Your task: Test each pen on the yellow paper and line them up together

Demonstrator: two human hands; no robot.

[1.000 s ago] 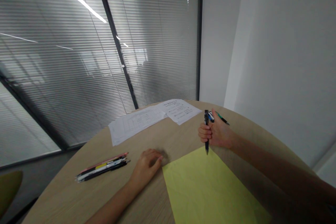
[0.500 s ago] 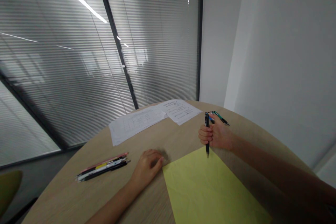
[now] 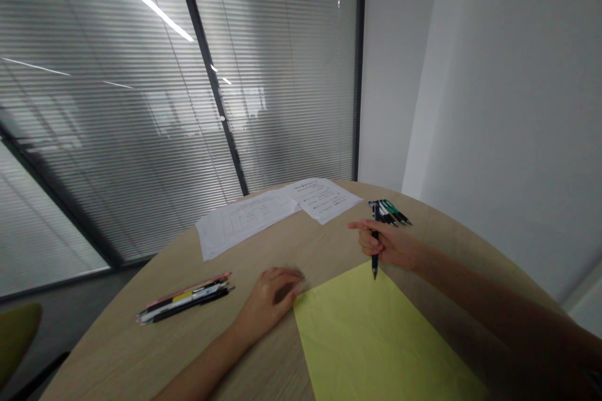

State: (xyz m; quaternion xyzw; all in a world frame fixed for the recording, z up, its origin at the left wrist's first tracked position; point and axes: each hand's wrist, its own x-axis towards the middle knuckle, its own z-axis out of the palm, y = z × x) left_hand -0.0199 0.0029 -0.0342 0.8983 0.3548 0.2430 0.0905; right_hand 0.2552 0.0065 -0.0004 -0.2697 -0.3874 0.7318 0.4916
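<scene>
Right hand (image 3: pixel 390 245) is wrapped around a slim dark pen (image 3: pixel 375 265), gripped in a fist more or less upright, with the tip pointing down right at the far corner of a big pale yellow sheet of paper (image 3: pixel 376 344). Can't quite tell if the tip is actually touching the paper or just above it. The index finger isn't in on the grip though: it sticks out straight, pointing off to the left, while the other fingers stay closed round the pen barrel.

Left hand (image 3: pixel 270 301) lies palm down on the round light wooden table (image 3: pixel 141 357), fingers loosely curled and holding nothing, fingertips right at the near-left corner of the yellow sheet, touching its edge or just beside it.

Just past the right hand there's a small cluster of dark and green pens (image 3: pixel 394 213) lying flat on the table, close to the fist but not touching it as far as I can see. Over on the left, well apart from both hands, a bundle of pink, yellow and black pens (image 3: pixel 185 299) lies in a neat row. Further back, a couple of white printed sheets (image 3: pixel 263 216) sit near the table's far edge, overlapping a bit.

Behind it all is a glass wall with grey horizontal blinds (image 3: pixel 117 106), and a plain white wall (image 3: pixel 517 106) on the right
</scene>
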